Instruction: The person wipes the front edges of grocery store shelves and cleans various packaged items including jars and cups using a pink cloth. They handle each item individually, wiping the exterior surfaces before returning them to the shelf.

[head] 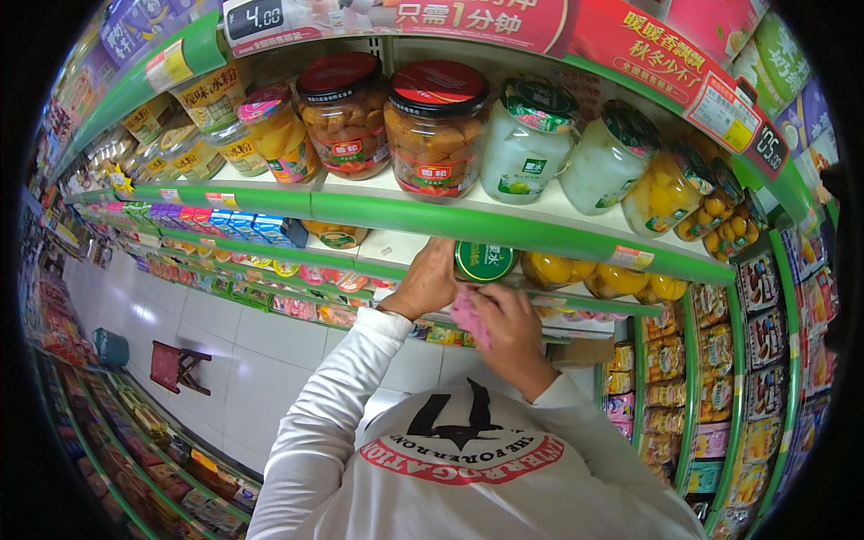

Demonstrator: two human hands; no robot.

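A jar with a green lid [484,261] is at the front of the second shelf, its lid facing me. My left hand [426,282] grips its left side, and the upper shelf edge hides some of the fingers. Just below the jar, my right hand [514,329] holds a crumpled pink cloth [470,317] close against it. Right of the jar stand several jars of yellow fruit [557,268]. A bare strip of white shelf [388,253] lies left of my left hand.
The green edge of the upper shelf [466,219] overhangs my hands. Above it stand large glass jars [437,145] and plastic tubs [196,155]. Packaged snacks [661,378] fill racks at right. On the tiled floor [270,337] are a folding stool [177,368] and a bucket [110,347].
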